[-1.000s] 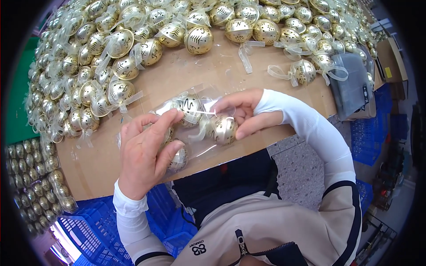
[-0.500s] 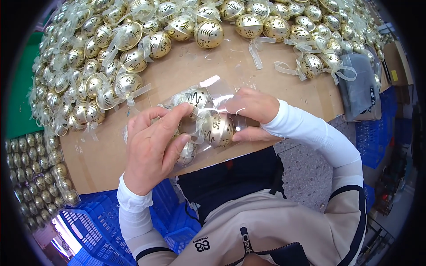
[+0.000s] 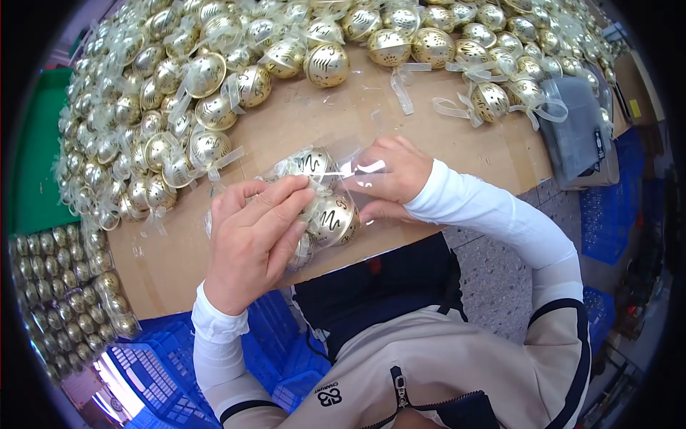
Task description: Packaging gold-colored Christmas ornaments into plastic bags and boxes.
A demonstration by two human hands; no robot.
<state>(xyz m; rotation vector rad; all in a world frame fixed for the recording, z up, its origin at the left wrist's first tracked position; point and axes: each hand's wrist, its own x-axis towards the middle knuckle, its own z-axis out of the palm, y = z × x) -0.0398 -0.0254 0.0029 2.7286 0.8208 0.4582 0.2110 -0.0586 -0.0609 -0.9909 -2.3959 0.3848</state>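
A clear plastic bag (image 3: 348, 151) lies near the front edge of the table, with several gold jingle bell ornaments inside. One bell (image 3: 336, 220) sits at the bag's front right, and another bell (image 3: 314, 166) lies behind it. My left hand (image 3: 250, 232) curls over the bag's left side, its fingertips pressing on the plastic between the bells. At the bag's right end my right hand (image 3: 393, 175) grips the plastic, thumb low beside the front bell. Glare off the film and the hand itself partly hide its fingertips. Sheer ribbon shows through the plastic.
A large heap of gold bells (image 3: 204, 75) with sheer ribbons covers the cardboard-topped table (image 3: 429, 107) at the back and left. A grey plastic box (image 3: 572, 132) stands at the right edge. Blue crates (image 3: 161, 372) sit below, and packed rows of bells (image 3: 61, 286) lie at left.
My right hand has moved slightly left with the bag's end, and the front bell has shifted left. My left fingers lie flatter over the bag. The whole view has shifted a little.
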